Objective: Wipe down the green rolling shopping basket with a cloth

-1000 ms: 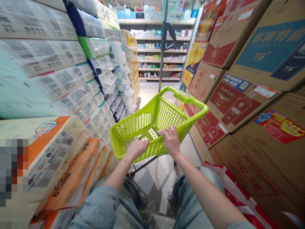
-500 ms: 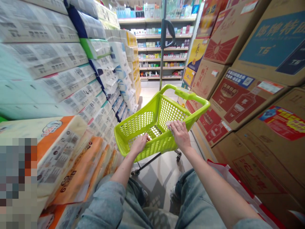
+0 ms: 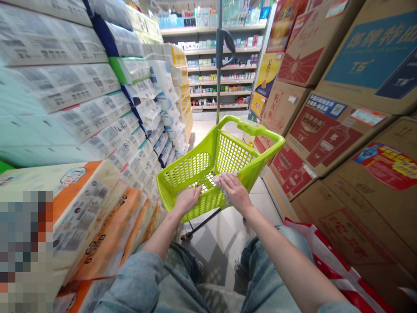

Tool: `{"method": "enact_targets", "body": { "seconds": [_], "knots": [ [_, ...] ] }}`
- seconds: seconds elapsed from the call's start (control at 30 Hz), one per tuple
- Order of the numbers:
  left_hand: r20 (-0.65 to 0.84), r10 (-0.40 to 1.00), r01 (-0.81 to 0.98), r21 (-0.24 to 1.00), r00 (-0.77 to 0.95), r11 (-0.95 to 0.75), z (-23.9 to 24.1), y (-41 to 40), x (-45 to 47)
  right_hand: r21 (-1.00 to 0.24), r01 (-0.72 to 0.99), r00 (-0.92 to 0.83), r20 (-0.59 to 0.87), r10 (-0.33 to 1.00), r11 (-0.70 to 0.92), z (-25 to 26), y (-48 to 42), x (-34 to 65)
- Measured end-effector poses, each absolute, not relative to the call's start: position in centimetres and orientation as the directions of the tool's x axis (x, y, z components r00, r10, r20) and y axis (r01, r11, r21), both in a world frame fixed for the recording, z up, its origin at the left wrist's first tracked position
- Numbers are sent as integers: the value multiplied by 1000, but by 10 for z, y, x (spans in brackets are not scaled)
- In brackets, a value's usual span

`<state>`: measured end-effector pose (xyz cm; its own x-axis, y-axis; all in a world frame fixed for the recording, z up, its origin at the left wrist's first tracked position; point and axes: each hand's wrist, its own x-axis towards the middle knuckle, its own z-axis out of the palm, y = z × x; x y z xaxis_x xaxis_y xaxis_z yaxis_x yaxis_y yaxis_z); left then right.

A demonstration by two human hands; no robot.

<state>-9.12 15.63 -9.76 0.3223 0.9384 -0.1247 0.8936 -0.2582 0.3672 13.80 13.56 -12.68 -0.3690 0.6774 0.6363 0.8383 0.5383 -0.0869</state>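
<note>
A lime-green shopping cart with perforated basket walls stands before my knees, turned at an angle. My left hand is closed over the near rim, fingers curled to the inside. Further right on that same rim, my right hand presses a crumpled white cloth, perhaps a wipe or tissue, against the plastic. Part of the cloth hangs down the outer wall below my fingers. The cart's handle rises at the far right end, with neither hand on it.
Wrapped paper packs are stacked high on the left, with orange packs beside my left arm. Cardboard cartons line the right. A red-and-white bag lies by my right leg. Behind the cart stand a metal pole and stocked shelves.
My right hand has slid left along the near rim with the white cloth, closer to my left hand. My left hand has shifted slightly left and stays on the rim.
</note>
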Motion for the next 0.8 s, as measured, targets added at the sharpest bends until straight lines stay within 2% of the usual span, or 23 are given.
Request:
{"method": "enact_targets", "body": {
  "seconds": [0.13, 0.23, 0.3, 0.37, 0.63, 0.8],
  "knots": [
    [-200, 908, 895, 343, 367, -286, -104, 151, -111, -204, 833, -250, 690, 679, 514, -116, 142, 164],
    [-207, 914, 907, 320, 350, -274, -108, 151, -113, -432, 791, 76, 772, 631, 433, -119, 139, 166],
    [-220, 914, 915, 298, 342, -271, -109, 153, -110, -586, 726, 319, 750, 579, 360, -126, 138, 161],
    [-222, 912, 917, 287, 345, -277, -109, 156, -106, -678, 668, 443, 693, 568, 306, -137, 138, 152],
    [-167, 911, 892, 332, 377, -308, -110, 157, -77, -797, 551, 419, 519, 745, 246, -171, 132, 78],
    [-106, 889, 816, 456, 445, -355, -111, 153, -49, -769, 579, 311, 516, 799, 271, -167, 118, 85]
  ]
}}
